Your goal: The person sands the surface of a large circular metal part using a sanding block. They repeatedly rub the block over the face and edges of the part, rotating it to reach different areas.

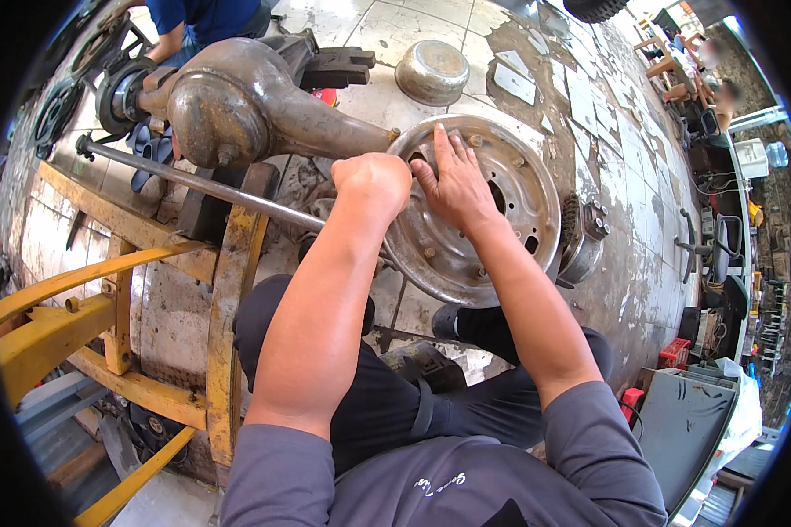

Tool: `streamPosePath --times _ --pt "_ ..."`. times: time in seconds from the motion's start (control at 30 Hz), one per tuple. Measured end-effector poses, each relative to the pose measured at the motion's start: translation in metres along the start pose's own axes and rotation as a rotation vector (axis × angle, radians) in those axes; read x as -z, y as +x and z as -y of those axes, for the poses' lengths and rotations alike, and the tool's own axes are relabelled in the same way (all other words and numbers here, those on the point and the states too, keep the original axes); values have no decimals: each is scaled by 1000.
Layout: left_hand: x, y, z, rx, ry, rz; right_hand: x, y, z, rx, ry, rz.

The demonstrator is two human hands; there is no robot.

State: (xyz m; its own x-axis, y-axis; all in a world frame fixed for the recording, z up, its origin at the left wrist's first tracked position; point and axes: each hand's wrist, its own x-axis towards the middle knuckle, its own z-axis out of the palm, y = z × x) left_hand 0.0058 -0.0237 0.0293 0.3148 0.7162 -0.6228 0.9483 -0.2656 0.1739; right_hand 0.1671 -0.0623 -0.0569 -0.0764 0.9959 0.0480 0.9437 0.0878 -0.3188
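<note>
A round, dished metal plate (pixel 466 250) with a raised rim, bolts and several holes stands in front of me at the end of a large rusty axle housing (pixel 224 101). My left hand (pixel 373 183) is a fist at the plate's left edge, beside the axle tube; whatever it may hold is hidden. Flat on the upper face of the plate lies my right hand (pixel 457 180), fingers stretched out and thumb apart, with nothing gripped. Left of my left forearm a long metal rod (pixel 202 183) slants across and passes behind that arm.
A worn yellow metal frame (pixel 141 386) stands close on my left. A metal bowl (pixel 432 72) rests on the tiled floor beyond the plate. A round metal part (pixel 582 237) lies right of it. At the lower right is a grey metal box (pixel 685 426). Someone in blue (pixel 204 22) is at the far left.
</note>
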Motion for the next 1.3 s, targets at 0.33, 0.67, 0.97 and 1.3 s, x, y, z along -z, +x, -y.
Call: streamPosePath --times 0.33,0.67,0.97,1.3 --pt "2 0 -2 8 -10 19 -11 4 7 -87 -85 -36" --pt "2 -2 2 0 -27 28 -17 11 13 -202 -2 -141" --pt "4 3 1 -5 -33 51 -4 -3 -4 -55 -9 -170" --pt "4 2 -3 10 -11 33 -19 -2 0 -59 -321 -149"
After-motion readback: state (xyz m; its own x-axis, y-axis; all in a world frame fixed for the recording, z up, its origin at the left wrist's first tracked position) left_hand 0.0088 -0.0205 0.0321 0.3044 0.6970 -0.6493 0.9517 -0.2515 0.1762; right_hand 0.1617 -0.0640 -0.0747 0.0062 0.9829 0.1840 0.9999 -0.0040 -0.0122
